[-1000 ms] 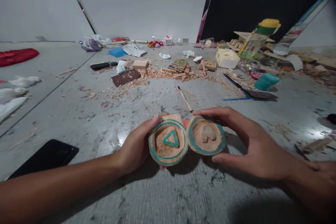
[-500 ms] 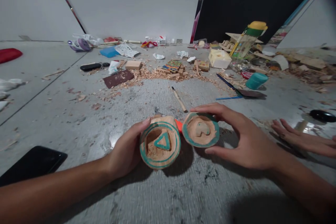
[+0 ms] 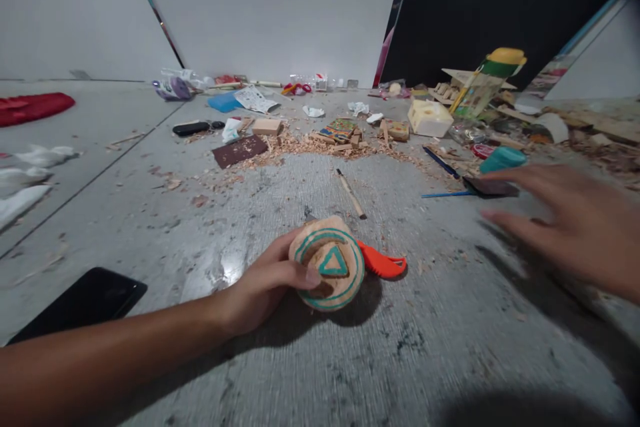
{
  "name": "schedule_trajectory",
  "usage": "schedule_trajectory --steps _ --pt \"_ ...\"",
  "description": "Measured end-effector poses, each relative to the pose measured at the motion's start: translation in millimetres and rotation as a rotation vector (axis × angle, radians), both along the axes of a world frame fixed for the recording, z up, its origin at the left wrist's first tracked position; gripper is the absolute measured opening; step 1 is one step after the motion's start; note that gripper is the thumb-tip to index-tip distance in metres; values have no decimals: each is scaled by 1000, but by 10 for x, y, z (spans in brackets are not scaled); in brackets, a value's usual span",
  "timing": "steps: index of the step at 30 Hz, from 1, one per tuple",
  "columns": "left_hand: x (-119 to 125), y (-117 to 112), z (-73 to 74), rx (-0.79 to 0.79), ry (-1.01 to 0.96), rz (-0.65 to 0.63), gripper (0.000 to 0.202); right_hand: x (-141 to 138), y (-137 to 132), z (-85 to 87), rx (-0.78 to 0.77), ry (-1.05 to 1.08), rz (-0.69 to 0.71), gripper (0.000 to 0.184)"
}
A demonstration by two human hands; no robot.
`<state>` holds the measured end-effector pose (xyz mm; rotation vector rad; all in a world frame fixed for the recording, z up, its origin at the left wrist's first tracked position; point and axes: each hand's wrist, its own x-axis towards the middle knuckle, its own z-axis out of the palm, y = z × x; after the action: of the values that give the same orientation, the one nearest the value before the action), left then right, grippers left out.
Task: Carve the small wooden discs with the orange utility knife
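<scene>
The round wood piece (image 3: pixel 327 263) is in the middle of the gray floor (image 3: pixel 350 360), close to me. It stands on its edge and leans back a little. Its flat face looks at me. The face has green rings painted on it and a green triangle in the middle of a scooped-out part.

My left hand (image 3: pixel 260 287) holds it from the left side. My fingers curl around its edge and my thumb presses on the front, near the triangle.

My right hand (image 3: pixel 575 227) is far off to the right, well apart from the wood piece. It is up over the floor with the palm down and the fingers spread, pointing left. It looks blurry, and I see nothing in it.

An orange tool (image 3: pixel 383 263) lies on the floor just to the right of the wood piece, partly behind it. A thin stick (image 3: pixel 351 193) lies a bit farther away.

A black phone (image 3: pixel 83 300) lies flat on the near left. Farther off there are lots of wood shavings (image 3: pixel 300 143) and a brown sheet (image 3: pixel 240 150) beside them. On the far right I see a teal cup (image 3: pixel 503 159), a blue brush (image 3: pixel 445 195) and a pale yellow box (image 3: pixel 430 118). A red cloth (image 3: pixel 35 107) lies at the far left.
</scene>
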<state>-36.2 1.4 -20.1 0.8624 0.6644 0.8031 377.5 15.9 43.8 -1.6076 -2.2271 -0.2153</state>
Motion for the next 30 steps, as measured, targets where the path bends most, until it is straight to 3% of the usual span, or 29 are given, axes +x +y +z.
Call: schedule_trajectory --steps 4,7,9,13,18,22,24,30 --pt "2 -11 14 27 31 -45 66 -1071 -131 -253 -214 65 329 44" --pt "22 -24 73 24 21 -55 54 -1449 -199 -412 -330 71 534 43" --pt "25 -36 128 23 3 -58 51 -1497 -225 -453 -316 68 528 36" --pt "-12 -62 212 44 -32 -108 66 -1423 -232 -432 -256 82 375 38" --pt "-77 -91 165 145 87 -176 72 -1331 -211 -341 -207 170 234 32" --pt "-63 -90 146 226 201 -160 51 -1345 -304 -190 -252 376 272 15" --pt "-48 -78 163 299 279 -116 47 -1387 -384 -126 -297 425 320 17" --pt "-24 -57 184 355 297 -101 72 -1487 -538 -132 -177 296 482 19"
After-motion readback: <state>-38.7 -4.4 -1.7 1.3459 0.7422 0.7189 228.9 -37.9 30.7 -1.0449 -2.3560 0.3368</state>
